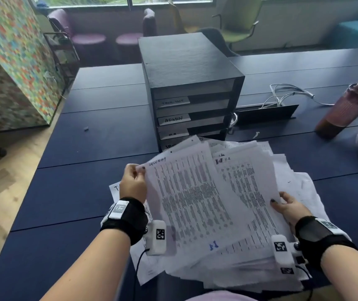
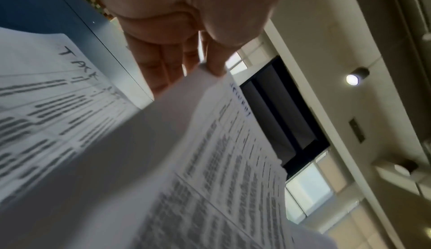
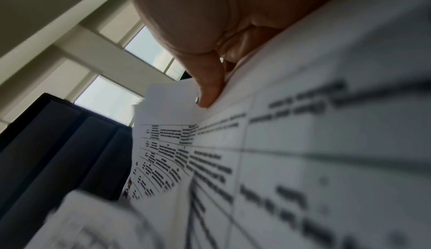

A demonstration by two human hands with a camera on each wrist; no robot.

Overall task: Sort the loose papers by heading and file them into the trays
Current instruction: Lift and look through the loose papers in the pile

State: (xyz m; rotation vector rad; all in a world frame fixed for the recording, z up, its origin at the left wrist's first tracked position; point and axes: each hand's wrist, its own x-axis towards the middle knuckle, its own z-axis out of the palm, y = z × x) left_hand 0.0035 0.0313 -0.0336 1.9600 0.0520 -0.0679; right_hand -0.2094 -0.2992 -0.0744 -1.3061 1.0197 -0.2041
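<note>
Left hand [image 1: 134,181] pinches the upper left corner of the top sheet [image 1: 195,203], thumb and fingers closed on the paper; the left wrist view confirms fingertips [image 2: 215,68] clamped on that corner. The sheet's long axis runs from that corner toward the person, slightly slanted; its far edge points at the tray unit [image 1: 192,92].

Right hand [image 1: 288,208] grips the right edge of the fanned stack of papers [image 1: 260,246], thumb on top, remaining fingers hidden beneath. The stack sits between the two hands, lifted at the front, lower sheets apparently on the desk [image 1: 76,192].

The tray unit stands directly ahead of both hands, beyond the stack's far edge and touching or overlapped by it in the head view. The left hand, already holding the sheet, looks the nearer to the tray openings.

Readable writing:
- Top sheet, handwritten heading beside the left hand: "SECURITY" (blurred, probable).
- Next sheet [image 1: 245,183], to the right: "H.R".
- Sheet on the desk [image 2: 46,96] below the left hand: starts "TAK…".
- Tray labels, top down: "TAKE OUT" (faint), "ADMIN" [image 1: 173,119], "H.R" (partly seen); the lowest is covered by papers.

Judgement: step in hand is peeling off the top sheet; matching tray is probably the lowest, so the stack needs to clear it.
</note>
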